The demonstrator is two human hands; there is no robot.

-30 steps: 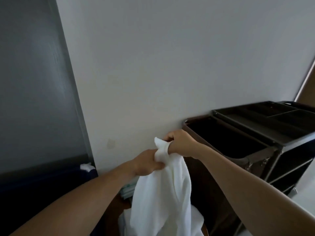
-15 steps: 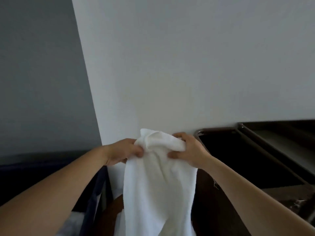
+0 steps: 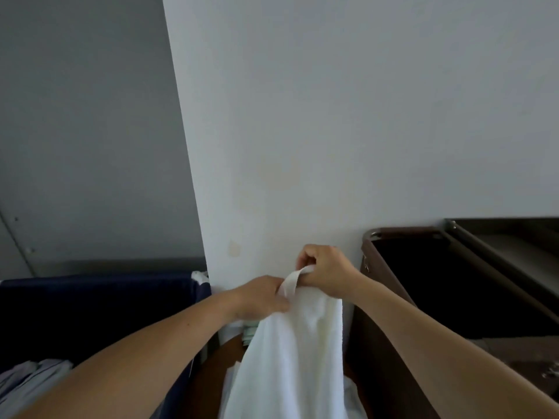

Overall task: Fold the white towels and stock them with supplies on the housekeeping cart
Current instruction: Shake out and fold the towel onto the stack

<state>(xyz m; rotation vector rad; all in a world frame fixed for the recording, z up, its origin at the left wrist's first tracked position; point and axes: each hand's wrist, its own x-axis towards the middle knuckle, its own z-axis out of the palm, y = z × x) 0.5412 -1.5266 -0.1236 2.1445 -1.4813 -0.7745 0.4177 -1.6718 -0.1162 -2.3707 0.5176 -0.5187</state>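
Both sets of fingers (image 3: 304, 257) curl partly out of my sight into the white towel (image 3: 296, 358). The left hand (image 3: 258, 296) pinches its top edge, and the right hand (image 3: 328, 272) grips the hem strip beside it. Below them the towel hangs, cut off by the frame. Right of them stands the housekeeping cart (image 3: 402, 230); left, a navy bin (image 3: 90, 300).

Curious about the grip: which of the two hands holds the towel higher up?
The right hand, nearest the brown cart: it pinches the white towel by its hem loop, above the left hand, which grips lower down.
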